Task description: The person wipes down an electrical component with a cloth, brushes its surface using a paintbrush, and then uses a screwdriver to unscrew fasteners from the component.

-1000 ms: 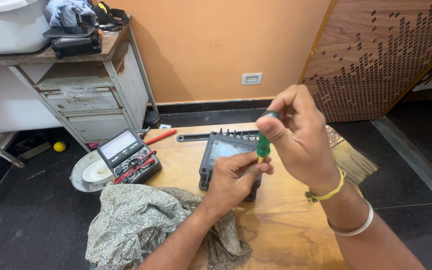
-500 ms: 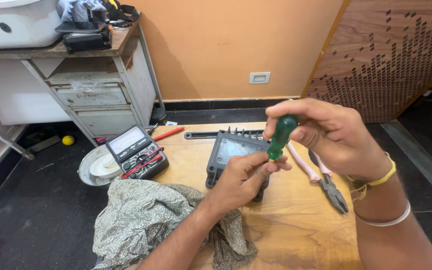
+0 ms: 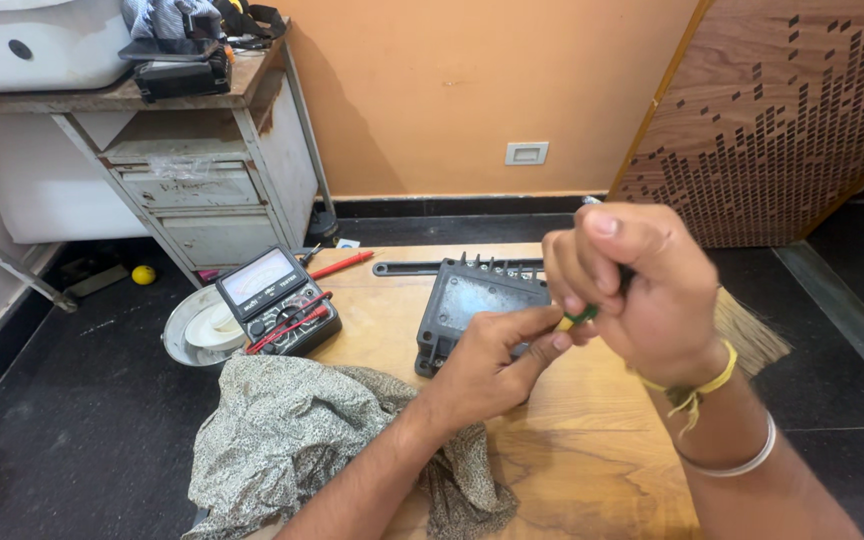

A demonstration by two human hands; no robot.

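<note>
Your right hand [image 3: 632,290] fingers clamp the green screwdriver [image 3: 580,318], its end meeting your left hand [image 3: 487,362] fingertips, curled loosely to steady the black module [image 3: 472,305] beneath them.

- Wooden board [image 3: 592,470]: bare patch at lower centre-right of the frame, open for a hand to pass.
- Patterned cloth [image 3: 302,440] heaped over the board's lower-left edge, blocks that side.
- Black module [image 3: 477,305] sits at frame centre; both hands crowd just right of it.
- Multimeter [image 3: 277,300] with red probe leads, plus white bowl [image 3: 187,335], fill centre-left.
- Dark floor at far left and lower right is open.
- Metal cabinet [image 3: 212,190] closes upper left.
</note>
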